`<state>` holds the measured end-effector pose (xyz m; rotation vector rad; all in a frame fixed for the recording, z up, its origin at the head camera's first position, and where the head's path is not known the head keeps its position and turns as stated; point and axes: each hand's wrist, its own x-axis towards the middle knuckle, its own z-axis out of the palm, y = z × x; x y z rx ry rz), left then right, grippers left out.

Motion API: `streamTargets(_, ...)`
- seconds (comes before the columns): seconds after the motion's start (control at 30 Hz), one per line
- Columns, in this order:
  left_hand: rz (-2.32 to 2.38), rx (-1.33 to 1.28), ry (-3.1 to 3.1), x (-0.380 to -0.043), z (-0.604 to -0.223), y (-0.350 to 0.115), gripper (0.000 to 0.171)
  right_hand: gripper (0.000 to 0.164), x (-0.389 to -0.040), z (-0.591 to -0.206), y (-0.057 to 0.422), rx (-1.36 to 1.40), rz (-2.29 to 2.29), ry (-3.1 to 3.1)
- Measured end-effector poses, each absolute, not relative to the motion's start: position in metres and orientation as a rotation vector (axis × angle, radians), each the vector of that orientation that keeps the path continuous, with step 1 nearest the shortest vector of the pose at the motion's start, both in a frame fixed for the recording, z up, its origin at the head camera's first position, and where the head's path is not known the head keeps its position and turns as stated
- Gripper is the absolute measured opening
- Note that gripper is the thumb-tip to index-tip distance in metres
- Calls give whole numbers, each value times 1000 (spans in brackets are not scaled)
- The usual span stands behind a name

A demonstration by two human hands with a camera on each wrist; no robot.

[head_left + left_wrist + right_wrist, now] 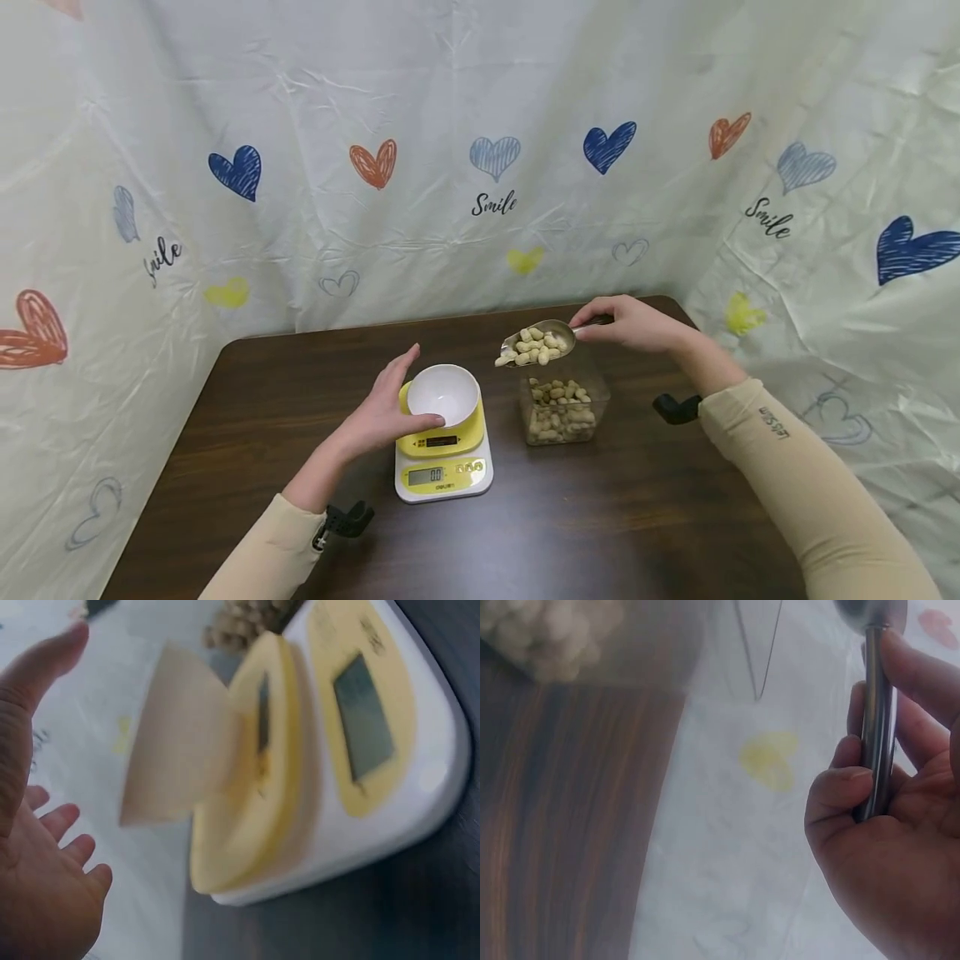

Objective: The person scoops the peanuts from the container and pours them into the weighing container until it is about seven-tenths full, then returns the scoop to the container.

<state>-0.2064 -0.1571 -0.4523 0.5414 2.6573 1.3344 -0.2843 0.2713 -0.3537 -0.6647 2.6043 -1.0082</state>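
A metal scoop (564, 330) heaped with peanuts (534, 346) is held level above a clear plastic container (597, 398). My right hand (628, 323) grips the scoop's handle (879, 724), fingers curled round it. Down in the container lie more unshelled peanuts (558, 415). To the left, a white bowl (442, 395) rests on the yellow platform of a kitchen scale (482, 485), whose display (426, 476) reads 0.0. My left hand (382, 412) is beside the bowl, thumb and fingers spread; in the left wrist view a gap shows between hand and bowl.
Everything stands on a dark brown wooden table (300, 400). Behind it and at both sides hangs a white curtain (420, 250) printed with hearts and the word Smile. Black camera mounts (677, 408) are strapped to both wrists.
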Motion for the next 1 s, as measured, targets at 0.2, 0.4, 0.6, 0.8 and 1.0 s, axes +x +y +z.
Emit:
streamTargets(0.2,1309,500,2605,-212,-474,-160,121,27,-280,-352,248,-662,-1053,2571)
streamTargets(0.4,1336,501,2576,-213,-480,-160,120,25,-282,-355,228,-673,-1060,2549)
streamTargets(0.6,1355,492,2562,-214,-482,-159,119,27,-288,-360,217,-721,-1034,2521)
streamTargets(0.8,1348,473,2561,-215,-484,-159,119,24,-288,-360,205,-734,-1022,2496)
streamTargets(1.0,1334,459,2571,-216,-486,-159,118,21,-290,-363,194,-760,-979,2518)
